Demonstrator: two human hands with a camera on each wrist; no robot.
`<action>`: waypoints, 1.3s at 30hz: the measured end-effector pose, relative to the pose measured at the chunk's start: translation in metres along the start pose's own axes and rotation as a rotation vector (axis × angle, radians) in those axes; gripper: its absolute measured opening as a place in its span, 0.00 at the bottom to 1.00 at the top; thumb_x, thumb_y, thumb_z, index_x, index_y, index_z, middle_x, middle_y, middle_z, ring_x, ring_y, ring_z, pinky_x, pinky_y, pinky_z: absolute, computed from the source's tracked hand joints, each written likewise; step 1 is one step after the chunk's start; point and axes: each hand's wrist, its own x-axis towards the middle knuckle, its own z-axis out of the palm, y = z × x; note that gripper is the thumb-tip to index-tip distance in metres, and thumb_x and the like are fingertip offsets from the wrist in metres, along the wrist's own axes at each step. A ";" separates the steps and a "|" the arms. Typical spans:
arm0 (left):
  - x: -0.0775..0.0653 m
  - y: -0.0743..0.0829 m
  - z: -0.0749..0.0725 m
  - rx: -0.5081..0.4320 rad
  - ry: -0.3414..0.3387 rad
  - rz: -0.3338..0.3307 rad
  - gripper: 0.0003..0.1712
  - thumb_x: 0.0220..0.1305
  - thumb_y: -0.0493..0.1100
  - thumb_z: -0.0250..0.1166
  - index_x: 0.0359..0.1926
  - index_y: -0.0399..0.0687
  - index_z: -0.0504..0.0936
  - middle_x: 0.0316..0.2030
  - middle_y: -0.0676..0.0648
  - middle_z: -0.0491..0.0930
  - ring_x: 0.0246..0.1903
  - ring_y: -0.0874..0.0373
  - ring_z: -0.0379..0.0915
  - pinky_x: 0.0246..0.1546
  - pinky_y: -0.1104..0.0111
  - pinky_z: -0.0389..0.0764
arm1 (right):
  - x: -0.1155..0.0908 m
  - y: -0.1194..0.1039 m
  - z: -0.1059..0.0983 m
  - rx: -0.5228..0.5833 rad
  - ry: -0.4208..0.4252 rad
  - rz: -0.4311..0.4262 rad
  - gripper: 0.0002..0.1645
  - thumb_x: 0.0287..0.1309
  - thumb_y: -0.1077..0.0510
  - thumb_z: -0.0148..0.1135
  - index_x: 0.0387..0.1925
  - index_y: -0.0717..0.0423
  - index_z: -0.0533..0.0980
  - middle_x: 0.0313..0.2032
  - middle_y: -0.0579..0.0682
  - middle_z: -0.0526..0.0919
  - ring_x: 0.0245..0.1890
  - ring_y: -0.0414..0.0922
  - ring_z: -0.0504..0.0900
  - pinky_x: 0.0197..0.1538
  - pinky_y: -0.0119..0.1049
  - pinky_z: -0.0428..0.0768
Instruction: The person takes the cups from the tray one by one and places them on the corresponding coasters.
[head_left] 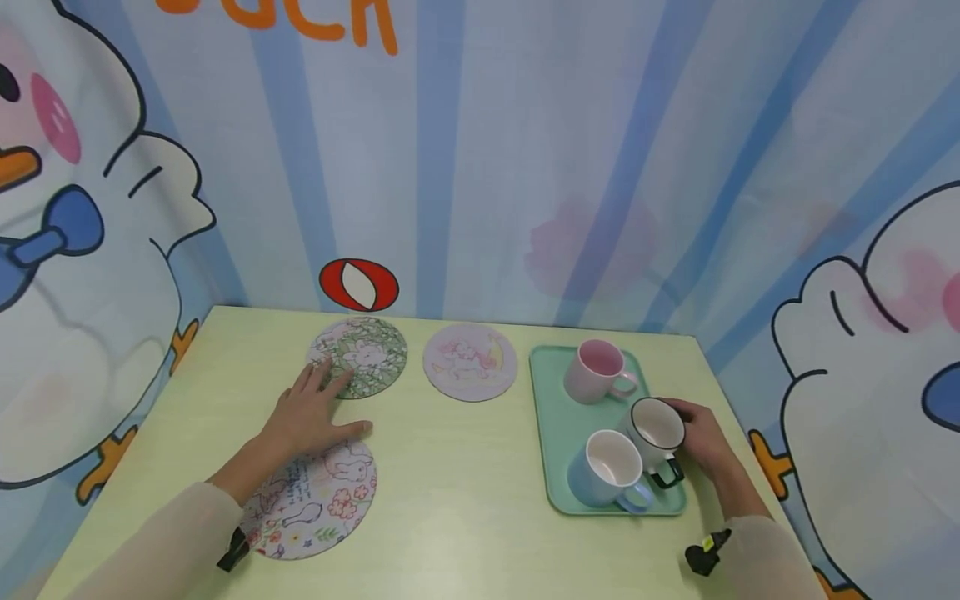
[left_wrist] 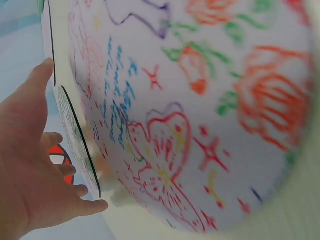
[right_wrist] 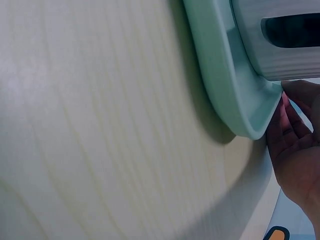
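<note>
My left hand [head_left: 311, 421] is spread with its fingers extended, between two round patterned mats. Its fingertips overlap the green-leaf mat [head_left: 371, 354]; its wrist passes over the nearer flowered mat [head_left: 337, 504], which also shows large in the left wrist view. A mint-green tray [head_left: 551, 417] carries a pink mug [head_left: 585, 379], a blue mug [head_left: 600, 479] and a white mug with black rim and handle [head_left: 654, 425]. My right hand [head_left: 701, 433] pinches the tray's right edge beside the white mug. The right wrist view shows its fingers [right_wrist: 277, 127] at the rim; the mug partly hides them in the head view.
A pink unicorn mat [head_left: 470, 362] lies between the green-leaf mat and the tray. The pale wood-grain table [head_left: 457, 475] ends at a striped cartoon backdrop [head_left: 487, 167], which stands along the back and both sides.
</note>
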 end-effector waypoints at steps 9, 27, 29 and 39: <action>-0.020 0.010 -0.011 0.016 0.004 0.061 0.60 0.58 0.76 0.71 0.80 0.45 0.66 0.80 0.29 0.54 0.77 0.23 0.47 0.62 0.23 0.62 | 0.004 0.002 -0.002 0.000 -0.002 0.011 0.25 0.76 0.66 0.55 0.70 0.71 0.72 0.65 0.72 0.76 0.64 0.64 0.75 0.56 0.44 0.79; -0.056 0.019 -0.018 0.044 -0.083 0.115 0.59 0.53 0.79 0.72 0.79 0.53 0.70 0.79 0.33 0.59 0.75 0.25 0.53 0.57 0.19 0.63 | 0.002 0.001 0.006 0.032 0.001 0.011 0.25 0.77 0.66 0.52 0.70 0.69 0.73 0.66 0.72 0.76 0.65 0.67 0.75 0.58 0.53 0.78; -0.057 0.022 -0.018 0.033 -0.122 0.112 0.60 0.53 0.81 0.70 0.79 0.55 0.69 0.78 0.32 0.58 0.75 0.25 0.52 0.56 0.19 0.63 | 0.001 0.002 0.005 0.029 -0.002 0.012 0.25 0.77 0.66 0.52 0.71 0.70 0.72 0.67 0.72 0.75 0.65 0.67 0.74 0.57 0.52 0.78; -0.075 0.032 -0.012 0.052 -0.218 0.146 0.65 0.50 0.85 0.68 0.80 0.53 0.68 0.78 0.30 0.57 0.75 0.23 0.51 0.54 0.18 0.64 | 0.000 0.002 0.002 0.031 0.002 0.024 0.25 0.77 0.68 0.50 0.71 0.70 0.71 0.67 0.72 0.75 0.67 0.66 0.74 0.61 0.55 0.77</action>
